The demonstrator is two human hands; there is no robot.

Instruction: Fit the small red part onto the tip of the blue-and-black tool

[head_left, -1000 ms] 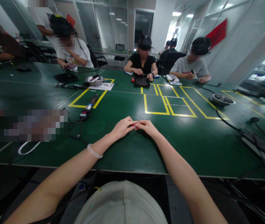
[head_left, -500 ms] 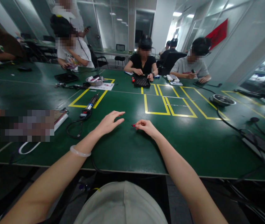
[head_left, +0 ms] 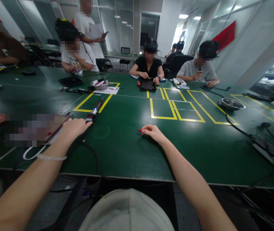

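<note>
My left hand (head_left: 75,129), with a pale bangle at its wrist, is closed at the cable end of an electric screwdriver (head_left: 95,108). Its fingers partly cover that end. The screwdriver lies on the green table, its thin tip pointing away from me and slightly right. A black cable (head_left: 95,155) trails from near the hand to the table's front edge. My right hand (head_left: 152,133) pinches a small red and black piece (head_left: 139,130) just above the table; its exact kind is too small to make out.
Left of my left hand lies a blurred-out flat object (head_left: 52,128) with a white strap. Yellow tape (head_left: 164,117) marks rectangles on the table. Metal bowls (head_left: 232,104) stand farther off, and a power strip (head_left: 269,154) lies at right. Several people sit across the table.
My left hand has moved left from beside the right hand to the screwdriver's cable end, and the cable has shifted. A standing person in the back has moved right. My right hand stays put.
</note>
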